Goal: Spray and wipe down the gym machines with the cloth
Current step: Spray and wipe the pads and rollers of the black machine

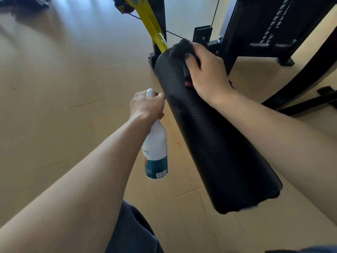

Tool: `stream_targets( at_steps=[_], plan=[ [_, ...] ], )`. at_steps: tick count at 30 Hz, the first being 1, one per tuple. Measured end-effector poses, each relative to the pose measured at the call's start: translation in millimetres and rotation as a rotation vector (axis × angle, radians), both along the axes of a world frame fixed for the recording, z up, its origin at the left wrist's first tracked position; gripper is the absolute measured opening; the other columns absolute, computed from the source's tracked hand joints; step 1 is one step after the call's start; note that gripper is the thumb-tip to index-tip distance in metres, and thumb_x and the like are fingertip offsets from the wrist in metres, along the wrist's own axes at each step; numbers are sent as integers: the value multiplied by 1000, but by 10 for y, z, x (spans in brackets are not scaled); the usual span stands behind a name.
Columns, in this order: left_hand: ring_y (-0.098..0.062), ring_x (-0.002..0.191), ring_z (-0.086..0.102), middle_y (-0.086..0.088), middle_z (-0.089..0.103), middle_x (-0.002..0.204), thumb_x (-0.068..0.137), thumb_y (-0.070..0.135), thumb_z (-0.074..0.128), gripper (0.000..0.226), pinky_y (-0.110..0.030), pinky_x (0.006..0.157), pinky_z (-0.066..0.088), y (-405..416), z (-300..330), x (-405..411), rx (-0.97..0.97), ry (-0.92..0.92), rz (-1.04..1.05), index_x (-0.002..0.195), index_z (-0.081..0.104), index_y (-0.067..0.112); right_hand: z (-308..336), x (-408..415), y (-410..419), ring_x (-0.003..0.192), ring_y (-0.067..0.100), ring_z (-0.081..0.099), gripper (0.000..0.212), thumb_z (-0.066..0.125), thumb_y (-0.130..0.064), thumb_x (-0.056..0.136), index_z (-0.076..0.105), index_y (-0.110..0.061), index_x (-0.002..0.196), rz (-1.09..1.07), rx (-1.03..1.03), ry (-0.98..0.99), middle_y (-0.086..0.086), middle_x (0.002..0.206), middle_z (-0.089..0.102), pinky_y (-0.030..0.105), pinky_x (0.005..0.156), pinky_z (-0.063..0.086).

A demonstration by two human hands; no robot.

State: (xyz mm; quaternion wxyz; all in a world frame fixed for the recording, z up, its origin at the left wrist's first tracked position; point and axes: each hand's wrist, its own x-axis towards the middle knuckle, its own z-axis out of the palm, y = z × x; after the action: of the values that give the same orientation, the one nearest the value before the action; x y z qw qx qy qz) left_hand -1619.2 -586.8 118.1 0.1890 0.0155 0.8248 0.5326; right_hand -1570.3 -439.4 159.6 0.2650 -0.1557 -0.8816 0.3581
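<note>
Nearest, the left hand [146,105] grips the neck of a white spray bottle [156,152], fingers curled round it just under the nozzle, the body hanging below beside the pad; it looks like light plastic, smooth and likely slick if wet, so the neck is the sound place to hold it; next the long black roller pad [209,136], cylindrical and probably firm foam under a textured skin, a few droplets showing on its upper part; at its far end the right hand [206,70] presses a dark cloth [179,48], soft and bunched, the fingers wrapped over it against the pad; beyond, a yellow arm [145,19] and black frame [255,33] stand on pale wood-look floor [54,70].
</note>
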Motion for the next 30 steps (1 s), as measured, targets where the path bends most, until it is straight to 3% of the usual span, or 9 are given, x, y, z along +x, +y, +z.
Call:
stream_targets(
  at_steps=[3, 5, 9, 11, 14, 19, 24, 27, 30],
  plan=[
    [-14, 59, 61, -6, 65, 85, 102, 29, 65, 15, -31, 62, 53, 60, -50, -62, 30, -71, -14, 90, 64, 20, -87, -535, 136, 109, 15, 64, 35, 45, -23, 106, 60, -14, 136, 68, 209, -77, 3, 129, 67, 23, 92, 50],
    [-15, 56, 62, -6, 67, 83, 100, 26, 63, 14, -32, 61, 55, 130, -83, -92, 49, -94, -48, 96, 71, 16, -128, -882, 212, 117, 27, 61, 37, 44, -24, 104, 59, -14, 136, 103, 330, -160, 7, 131, 65, 39, 98, 48],
    [-20, 59, 62, -8, 67, 75, 95, 20, 55, 25, -34, 66, 56, 220, -140, -117, 46, -106, -87, 109, 72, 9, -121, -1340, 215, 118, 36, 57, 33, 43, -40, 102, 64, -25, 121, 190, 643, -575, 9, 127, 64, 42, 93, 43],
    [-17, 53, 61, -10, 72, 84, 93, 17, 55, 24, -29, 60, 54, 214, -172, -136, 63, -137, -82, 108, 73, 12, -96, -1395, 236, 119, 35, 56, 34, 41, -45, 101, 64, -27, 120, 218, 739, -682, 8, 127, 63, 41, 89, 41],
    [-11, 46, 59, -7, 74, 97, 92, 15, 58, 22, -26, 57, 51, 179, -196, -136, 99, -154, -76, 105, 75, 22, -102, -1336, 331, 133, 32, 46, 43, 39, -44, 104, 58, -27, 138, 310, 802, -680, 7, 141, 55, 46, 107, 39],
    [-10, 50, 58, -7, 77, 100, 92, 13, 61, 30, -28, 61, 52, 124, -173, -81, 113, -133, -53, 109, 76, 33, -122, -940, 342, 156, 23, 11, 45, 38, -38, 106, 46, -32, 150, 407, 783, -697, 0, 167, 24, 48, 126, 10],
    [-17, 54, 54, -26, 74, 106, 90, 4, 60, 11, -34, 64, 49, 42, -98, -17, 162, -190, -5, 92, 69, 10, -118, -255, 168, 156, 20, 12, 46, 39, -42, 105, 46, -36, 150, 427, 775, -643, -3, 165, 29, 46, 127, 8],
    [-16, 48, 54, -15, 69, 91, 91, 2, 63, 17, -28, 53, 49, -20, -98, -4, 227, -234, 8, 103, 70, 12, -172, 251, 52, 155, 20, 18, 43, 42, -45, 103, 51, -39, 145, 420, 792, -599, -3, 162, 36, 46, 126, 11],
    [-16, 48, 53, -10, 77, 102, 88, -3, 59, 32, -29, 51, 49, -63, -63, 22, 252, -225, -57, 111, 71, 17, -211, 742, -52, 150, 25, 33, 37, 51, -42, 101, 64, -34, 134, 421, 816, -539, 1, 153, 50, 50, 124, 22]
  ],
)
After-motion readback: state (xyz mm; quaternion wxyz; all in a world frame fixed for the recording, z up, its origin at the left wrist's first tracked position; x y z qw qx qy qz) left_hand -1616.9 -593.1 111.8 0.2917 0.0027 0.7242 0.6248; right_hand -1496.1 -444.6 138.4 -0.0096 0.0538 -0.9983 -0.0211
